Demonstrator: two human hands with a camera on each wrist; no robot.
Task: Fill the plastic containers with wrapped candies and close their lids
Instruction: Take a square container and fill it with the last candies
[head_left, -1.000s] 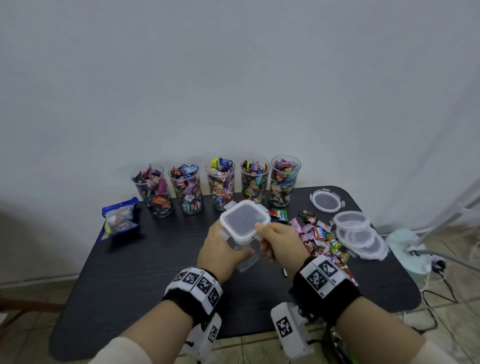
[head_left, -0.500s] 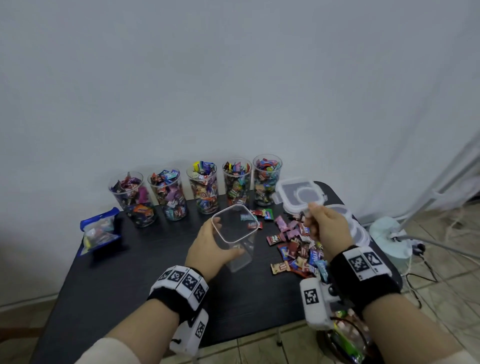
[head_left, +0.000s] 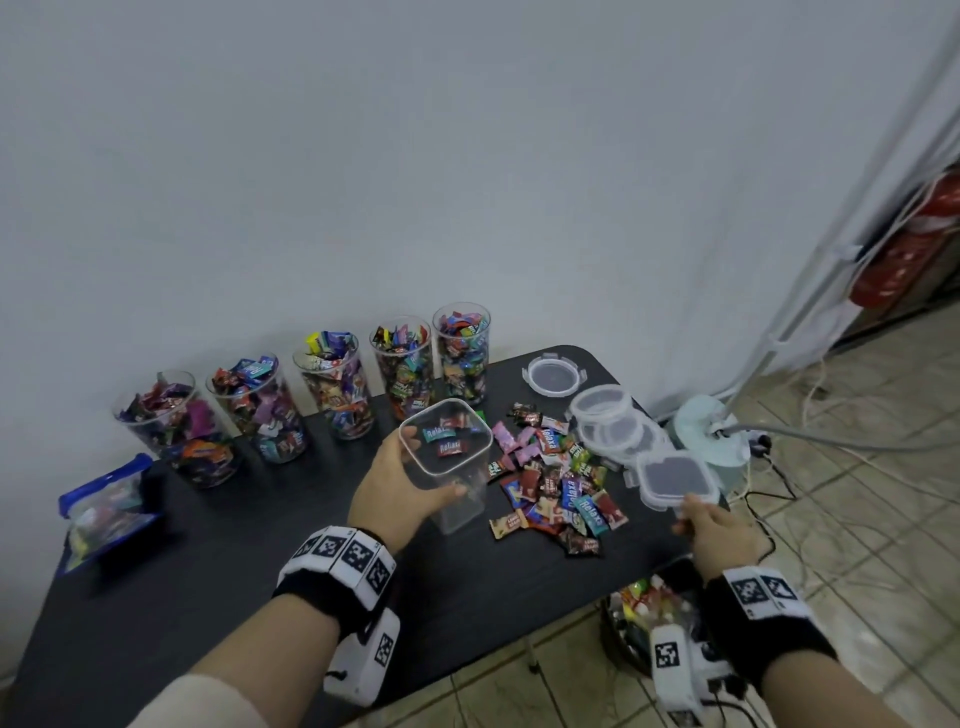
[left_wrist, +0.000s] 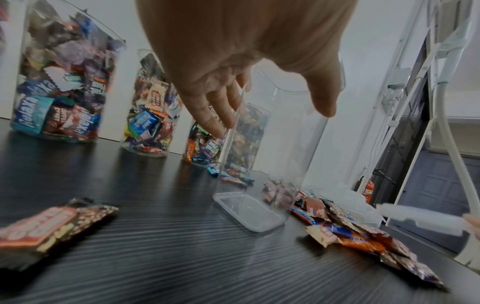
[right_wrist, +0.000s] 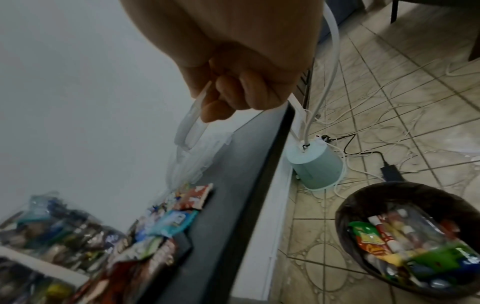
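My left hand (head_left: 400, 488) (left_wrist: 249, 86) grips a clear, square, empty plastic container (head_left: 452, 467) (left_wrist: 262, 164) standing on the black table (head_left: 208, 561), fingers and thumb around its upper walls. My right hand (head_left: 714, 532) (right_wrist: 233, 88) pinches the near edge of the square translucent lid (head_left: 675, 478) (right_wrist: 191, 125) above the table's right edge. A pile of loose wrapped candies (head_left: 556, 483) (left_wrist: 350, 232) lies between the container and the lid.
Several clear cups full of candies (head_left: 332, 384) line the wall. Round lids (head_left: 553, 374) and a stack of more lids (head_left: 608, 421) sit at the back right. A blue pouch (head_left: 104, 509) lies far left. A bin (right_wrist: 410, 240) stands on the floor right of the table.
My right hand lifted the square lid off the container and carried it right and toward me, to the table's right edge. The left hand kept hold of the container.
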